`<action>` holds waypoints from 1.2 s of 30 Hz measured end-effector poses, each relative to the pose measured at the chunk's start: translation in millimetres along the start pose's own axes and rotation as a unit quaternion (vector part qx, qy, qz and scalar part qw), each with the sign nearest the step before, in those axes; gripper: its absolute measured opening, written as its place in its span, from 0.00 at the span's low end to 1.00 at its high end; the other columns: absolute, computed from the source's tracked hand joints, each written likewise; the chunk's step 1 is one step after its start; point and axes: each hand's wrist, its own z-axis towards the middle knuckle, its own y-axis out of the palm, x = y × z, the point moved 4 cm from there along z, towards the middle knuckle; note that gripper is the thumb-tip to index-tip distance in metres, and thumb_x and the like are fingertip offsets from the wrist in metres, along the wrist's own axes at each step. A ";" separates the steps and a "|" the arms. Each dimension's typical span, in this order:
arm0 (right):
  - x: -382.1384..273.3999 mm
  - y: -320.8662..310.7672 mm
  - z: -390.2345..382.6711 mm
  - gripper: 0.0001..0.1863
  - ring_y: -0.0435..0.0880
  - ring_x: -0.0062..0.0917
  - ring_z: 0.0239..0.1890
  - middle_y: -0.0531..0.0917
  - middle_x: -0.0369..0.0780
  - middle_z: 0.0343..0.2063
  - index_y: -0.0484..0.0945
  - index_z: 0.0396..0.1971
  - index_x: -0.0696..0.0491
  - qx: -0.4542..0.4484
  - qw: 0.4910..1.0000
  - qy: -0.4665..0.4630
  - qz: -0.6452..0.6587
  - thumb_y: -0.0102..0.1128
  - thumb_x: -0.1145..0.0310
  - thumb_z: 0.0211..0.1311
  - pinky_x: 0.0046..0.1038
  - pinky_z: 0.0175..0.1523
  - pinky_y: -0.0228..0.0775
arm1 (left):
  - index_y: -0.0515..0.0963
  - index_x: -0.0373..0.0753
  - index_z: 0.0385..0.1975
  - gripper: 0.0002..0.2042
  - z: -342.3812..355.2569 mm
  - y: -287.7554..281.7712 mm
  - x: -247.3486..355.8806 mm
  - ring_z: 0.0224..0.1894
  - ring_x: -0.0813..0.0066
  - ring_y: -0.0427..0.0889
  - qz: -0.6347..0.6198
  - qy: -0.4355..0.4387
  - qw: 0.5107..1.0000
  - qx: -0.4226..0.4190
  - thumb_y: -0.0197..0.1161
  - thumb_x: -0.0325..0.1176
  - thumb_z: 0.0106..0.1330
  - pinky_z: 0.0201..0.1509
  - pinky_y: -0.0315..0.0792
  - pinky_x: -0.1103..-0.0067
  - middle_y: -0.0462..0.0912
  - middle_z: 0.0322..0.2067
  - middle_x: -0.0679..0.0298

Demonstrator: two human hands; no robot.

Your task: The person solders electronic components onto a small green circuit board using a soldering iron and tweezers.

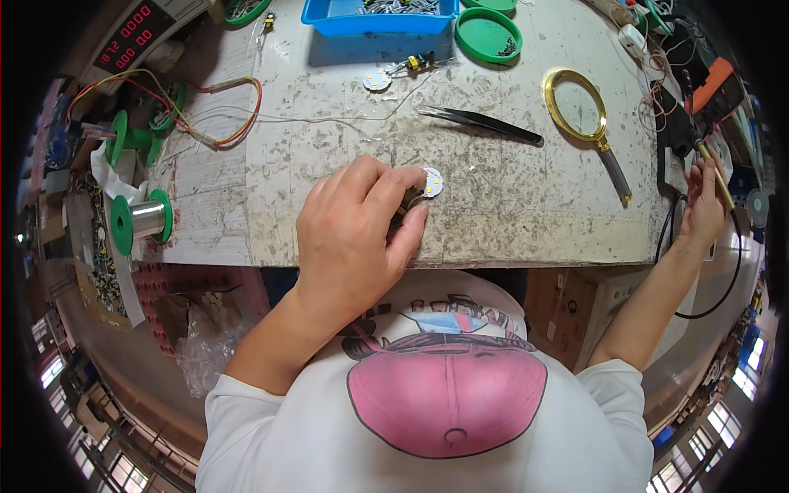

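Observation:
My left hand (349,218) rests near the front edge of the worktable, thumb and fingers pinching a small round white LED board (434,183) with yellow chips. Part of what hangs from that board is hidden by the fingers. At the far right, my right hand (701,205) has its fingers closed around a soldering iron (723,177), whose black cable curves down below. Between the hands lie black-tipped tweezers (485,123) and a gold-rimmed magnifying glass (604,123). A second round LED board (377,79) with a small yellow-and-black component (420,62) is farther back.
A blue tray (382,23) of small parts and a green round dish (488,36) stand at the back. Solder wire spool (148,220) sits left, near red and yellow wires (234,141) and a red-digit display (131,37). Cables and an orange-black tool (713,86) crowd the right.

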 end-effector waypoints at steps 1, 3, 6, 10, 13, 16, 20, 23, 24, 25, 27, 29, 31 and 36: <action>-6.8 3.0 -3.4 0.14 0.83 0.18 0.33 0.85 0.38 0.36 0.83 0.50 0.58 0.044 0.998 -0.032 -0.033 0.63 0.66 0.71 0.19 0.41 0.79 | 0.81 0.43 0.43 0.15 -0.3 0.0 -0.3 0.34 0.64 0.79 -0.003 0.005 1.000 0.006 0.71 0.30 0.54 0.39 0.71 0.70 0.77 0.33 0.64; -21.5 4.6 -20.0 0.14 0.83 0.18 0.32 0.85 0.38 0.34 0.84 0.48 0.58 0.151 0.983 -0.068 -0.081 0.63 0.65 0.71 0.19 0.40 0.77 | 0.82 0.42 0.42 0.15 -0.6 0.2 -2.0 0.32 0.67 0.78 -0.007 0.014 1.000 0.016 0.71 0.28 0.53 0.37 0.70 0.72 0.78 0.31 0.64; -58.2 13.8 -76.6 0.09 0.81 0.19 0.29 0.84 0.39 0.28 0.83 0.39 0.59 0.176 0.942 -0.286 -0.002 0.61 0.68 0.71 0.19 0.33 0.74 | 0.82 0.42 0.43 0.16 -2.1 1.0 -3.3 0.33 0.67 0.78 -0.019 0.017 0.999 0.019 0.70 0.28 0.53 0.38 0.70 0.73 0.77 0.31 0.64; -70.7 65.4 -168.4 0.18 0.77 0.20 0.25 0.78 0.38 0.24 0.75 0.36 0.57 0.034 0.946 -0.301 0.117 0.55 0.54 0.73 0.22 0.27 0.70 | 0.81 0.43 0.43 0.17 -3.1 3.4 -3.6 0.36 0.62 0.78 -0.020 0.007 1.000 0.016 0.70 0.30 0.52 0.42 0.70 0.69 0.76 0.34 0.64; -69.5 119.3 -219.3 0.24 0.74 0.21 0.20 0.75 0.35 0.21 0.69 0.40 0.54 -0.147 0.920 -0.300 0.203 0.53 0.44 0.71 0.25 0.26 0.67 | 0.81 0.42 0.44 0.17 -3.3 4.6 -3.2 0.36 0.63 0.78 -0.017 0.013 1.000 0.023 0.70 0.29 0.51 0.42 0.69 0.69 0.76 0.34 0.64; -73.8 148.8 -236.4 0.26 0.72 0.21 0.19 0.76 0.36 0.20 0.68 0.42 0.53 -0.253 0.902 -0.299 0.183 0.53 0.41 0.70 0.26 0.26 0.64 | 0.81 0.42 0.44 0.17 -5.0 4.2 -2.8 0.36 0.63 0.77 -0.017 0.015 0.999 0.028 0.70 0.29 0.51 0.42 0.69 0.69 0.76 0.33 0.64; -81.5 163.5 -236.7 0.25 0.70 0.21 0.19 0.75 0.36 0.20 0.68 0.44 0.55 -0.338 0.877 -0.324 0.110 0.50 0.43 0.74 0.25 0.27 0.61 | 0.81 0.42 0.43 0.17 -5.3 4.1 -3.3 0.35 0.63 0.77 -0.019 0.016 0.999 0.029 0.69 0.29 0.51 0.41 0.69 0.69 0.76 0.33 0.64; -79.7 167.6 -235.4 0.25 0.70 0.21 0.19 0.75 0.37 0.19 0.68 0.44 0.56 -0.335 0.884 -0.308 0.110 0.50 0.45 0.74 0.25 0.27 0.61 | 0.81 0.42 0.43 0.17 -4.9 4.4 -3.6 0.34 0.64 0.76 -0.016 0.018 0.999 0.031 0.69 0.29 0.51 0.40 0.68 0.69 0.76 0.33 0.64; -79.2 168.3 -235.5 0.25 0.70 0.21 0.19 0.75 0.37 0.19 0.68 0.44 0.56 -0.336 0.883 -0.308 0.111 0.50 0.45 0.74 0.25 0.27 0.61 | 0.81 0.43 0.43 0.16 -4.9 4.4 -3.7 0.34 0.64 0.76 -0.017 0.018 0.999 0.032 0.69 0.29 0.51 0.39 0.68 0.69 0.76 0.32 0.64; -78.7 168.8 -235.7 0.25 0.70 0.21 0.19 0.75 0.37 0.19 0.68 0.44 0.56 -0.337 0.883 -0.309 0.111 0.50 0.45 0.74 0.24 0.27 0.61 | 0.81 0.43 0.43 0.16 -4.9 4.5 -3.7 0.34 0.64 0.76 -0.016 0.019 0.999 0.032 0.69 0.29 0.51 0.39 0.68 0.70 0.76 0.32 0.64; -78.1 169.2 -236.1 0.24 0.70 0.21 0.18 0.75 0.37 0.19 0.68 0.43 0.56 -0.337 0.882 -0.310 0.111 0.50 0.45 0.74 0.24 0.27 0.61 | 0.81 0.43 0.43 0.16 -4.6 4.5 -4.2 0.33 0.64 0.76 -0.021 0.020 0.999 0.032 0.68 0.28 0.51 0.38 0.67 0.70 0.76 0.32 0.65; -78.3 169.6 -236.6 0.24 0.70 0.21 0.18 0.74 0.37 0.19 0.68 0.43 0.56 -0.338 0.879 -0.316 0.113 0.50 0.46 0.75 0.24 0.26 0.60 | 0.81 0.43 0.43 0.16 -4.3 4.7 -4.3 0.33 0.65 0.76 -0.018 0.022 0.999 0.031 0.68 0.28 0.51 0.38 0.67 0.70 0.76 0.32 0.65; -77.9 170.4 -236.2 0.24 0.70 0.21 0.17 0.74 0.37 0.19 0.68 0.43 0.56 -0.340 0.879 -0.315 0.113 0.50 0.46 0.75 0.24 0.25 0.60 | 0.81 0.43 0.43 0.16 -4.4 4.9 -4.3 0.33 0.65 0.76 -0.018 0.023 0.999 0.031 0.68 0.28 0.51 0.38 0.67 0.70 0.75 0.32 0.65; -76.6 172.8 -237.5 0.24 0.69 0.21 0.17 0.73 0.36 0.18 0.69 0.43 0.56 -0.325 0.883 -0.318 0.120 0.51 0.46 0.74 0.24 0.24 0.60 | 0.81 0.43 0.43 0.16 -4.7 5.4 -4.6 0.33 0.64 0.76 -0.018 0.025 0.999 0.036 0.68 0.28 0.51 0.38 0.67 0.70 0.75 0.32 0.64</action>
